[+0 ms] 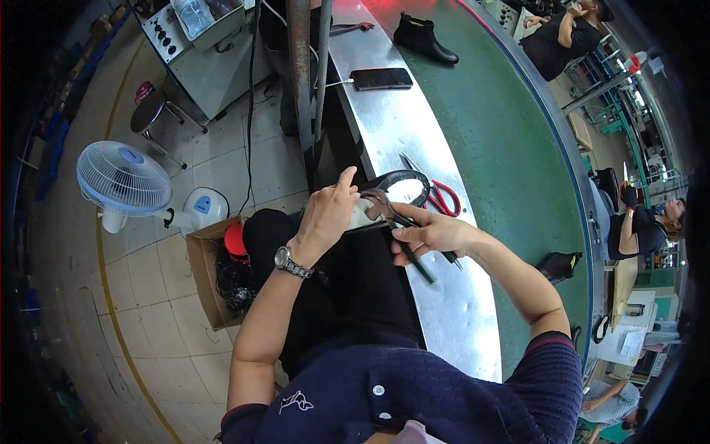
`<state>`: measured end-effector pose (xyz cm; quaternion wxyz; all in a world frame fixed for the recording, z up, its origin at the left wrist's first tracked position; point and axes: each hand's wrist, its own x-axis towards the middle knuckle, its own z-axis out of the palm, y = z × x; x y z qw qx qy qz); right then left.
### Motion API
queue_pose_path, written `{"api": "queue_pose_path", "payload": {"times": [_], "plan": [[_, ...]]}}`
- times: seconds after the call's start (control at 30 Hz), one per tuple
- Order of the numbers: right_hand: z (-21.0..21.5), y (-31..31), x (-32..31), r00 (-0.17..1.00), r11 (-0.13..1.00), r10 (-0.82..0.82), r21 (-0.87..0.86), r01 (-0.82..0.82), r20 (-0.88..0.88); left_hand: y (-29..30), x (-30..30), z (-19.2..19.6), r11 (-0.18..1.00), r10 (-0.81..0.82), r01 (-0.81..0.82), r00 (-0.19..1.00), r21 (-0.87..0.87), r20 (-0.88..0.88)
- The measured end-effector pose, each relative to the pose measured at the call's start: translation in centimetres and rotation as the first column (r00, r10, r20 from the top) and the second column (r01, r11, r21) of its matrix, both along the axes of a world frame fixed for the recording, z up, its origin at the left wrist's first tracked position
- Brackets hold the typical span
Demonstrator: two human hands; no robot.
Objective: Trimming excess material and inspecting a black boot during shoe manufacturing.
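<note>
My left hand (328, 216) is closed around a black shoe (376, 180) held over my lap at the edge of the metal bench. A pale area shows inside the shoe's dark rim; the rest is partly covered by my hands. In my right hand (435, 235) are pliers (419, 265) with dark green handles, their jaws against the pale part of the shoe near my left fingers. A thin pointed tip also sticks out below my right fingers, and what it belongs to is hidden. Just beyond the shoe, red-handled scissors (452, 198) lie on the bench beside a slim pointed metal tool (409, 160).
A phone (381, 79) on a white cable lies farther up the metal bench (458, 318). Black boots (425, 41) stand on the green conveyor (503, 140). At left are an open carton (203, 274), a fan (126, 177) and a stool (150, 111). Co-workers are at the far right.
</note>
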<state>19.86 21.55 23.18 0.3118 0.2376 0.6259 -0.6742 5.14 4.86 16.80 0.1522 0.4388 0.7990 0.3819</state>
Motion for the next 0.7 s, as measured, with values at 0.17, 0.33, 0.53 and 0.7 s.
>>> {"api": "queue_pose_path", "payload": {"times": [0.17,0.33,0.53,0.7], "plan": [[-0.3,-1.4,0.7,0.983,0.955,0.1,0.292,-0.05,-0.157,-1.2,2.9,-0.7,0.993,-0.075,0.04,0.94,-0.113,-0.333],[-2.0,-2.0,1.8,0.951,0.912,0.141,0.409,-0.016,-0.277,-1.1,4.4,-3.1,0.998,0.055,-0.057,0.891,0.01,-0.45],[-0.1,0.1,1.0,0.9,0.773,0.382,0.607,-0.187,-0.21,-1.2,4.6,-4.9,0.999,0.036,-0.012,0.777,0.042,-0.628],[1.6,-1.6,-0.8,0.781,0.529,0.455,0.835,0.149,-0.427,-1.2,4.6,-4.8,0.999,0.03,-0.009,0.735,0.035,-0.678]]}}
